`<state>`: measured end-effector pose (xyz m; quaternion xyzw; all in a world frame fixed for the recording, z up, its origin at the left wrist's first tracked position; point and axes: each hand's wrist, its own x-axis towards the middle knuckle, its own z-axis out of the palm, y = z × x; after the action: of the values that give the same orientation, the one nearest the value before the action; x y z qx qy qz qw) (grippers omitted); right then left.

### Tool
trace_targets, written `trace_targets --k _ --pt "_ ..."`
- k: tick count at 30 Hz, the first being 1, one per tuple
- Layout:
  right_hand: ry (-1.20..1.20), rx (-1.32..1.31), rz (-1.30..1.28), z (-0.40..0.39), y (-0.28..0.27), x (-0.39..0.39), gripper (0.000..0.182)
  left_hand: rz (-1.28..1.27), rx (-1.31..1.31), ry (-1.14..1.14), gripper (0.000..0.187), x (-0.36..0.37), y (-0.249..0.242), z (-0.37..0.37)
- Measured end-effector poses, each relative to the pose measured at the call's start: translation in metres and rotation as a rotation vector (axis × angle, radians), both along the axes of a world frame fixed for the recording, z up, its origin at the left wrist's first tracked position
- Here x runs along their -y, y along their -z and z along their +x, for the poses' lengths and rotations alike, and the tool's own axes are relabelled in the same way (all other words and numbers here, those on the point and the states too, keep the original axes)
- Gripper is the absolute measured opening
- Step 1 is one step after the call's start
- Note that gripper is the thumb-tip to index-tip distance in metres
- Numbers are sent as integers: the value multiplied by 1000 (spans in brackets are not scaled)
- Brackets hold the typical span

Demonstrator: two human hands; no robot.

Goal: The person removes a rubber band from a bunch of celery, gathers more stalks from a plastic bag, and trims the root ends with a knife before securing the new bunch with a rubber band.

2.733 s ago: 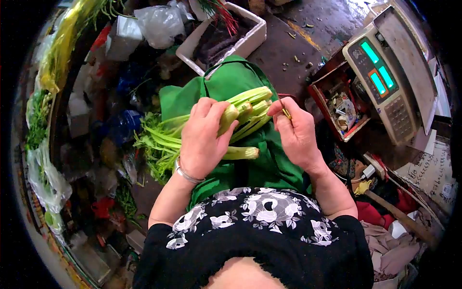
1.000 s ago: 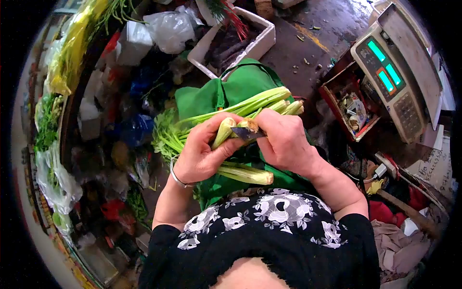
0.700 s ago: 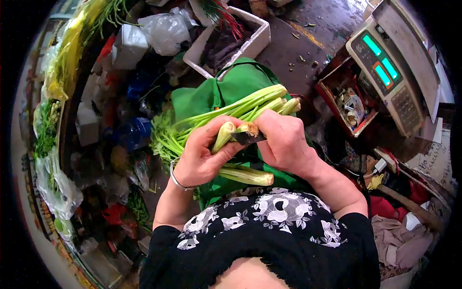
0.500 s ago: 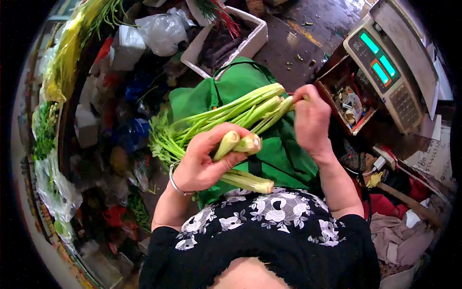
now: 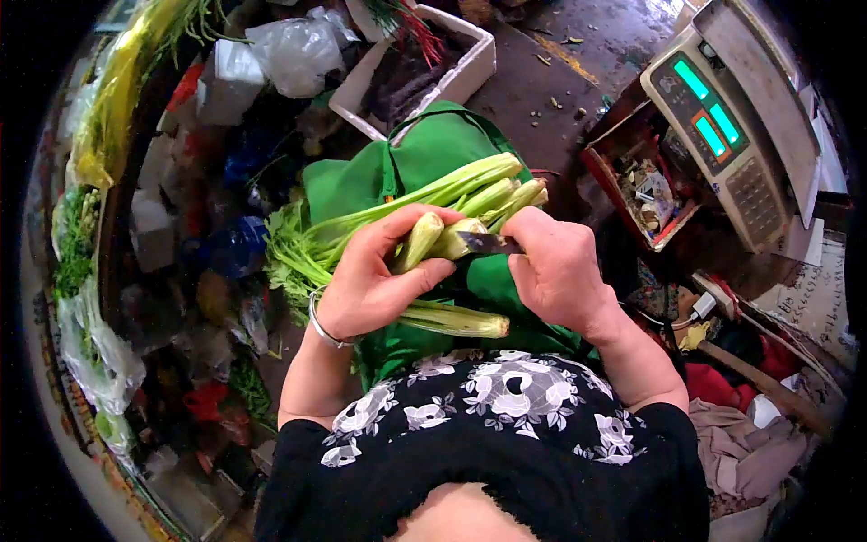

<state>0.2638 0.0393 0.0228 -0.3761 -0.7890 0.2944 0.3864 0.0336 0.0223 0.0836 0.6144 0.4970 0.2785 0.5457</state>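
Celery stalks lie across the green cloth on my lap, leaves to the left and cut ends to the right. My left hand, with a bangle at the wrist, is wrapped round two thick celery ends. My right hand is closed round a small knife, its dark blade against the end of one held stalk; the handle is hidden in the fist. Another stalk sticks out below my left hand.
At the right a scale with lit displays stands beside an open box of small items. A white foam box is ahead. Plastic bags and greens line the left, and crumpled cloth lies low at the right.
My right hand has moved left and down from the upper celery tips to the ends in my left hand, and the knife blade now shows there. The view has shifted slightly.
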Motion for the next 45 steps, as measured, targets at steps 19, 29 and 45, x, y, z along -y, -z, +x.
trace_targets --k 19,29,45 --pt "96 -91 -355 16 -6 -26 4 -31 21 -92 40 -6 10 -3" --pt "-112 -510 -901 -9 2 -18 26 -350 297 -39 51 -36 32 -29" --pt "-9 -372 -754 -30 2 -20 18 -28 -132 12 26 -13 13 -39"
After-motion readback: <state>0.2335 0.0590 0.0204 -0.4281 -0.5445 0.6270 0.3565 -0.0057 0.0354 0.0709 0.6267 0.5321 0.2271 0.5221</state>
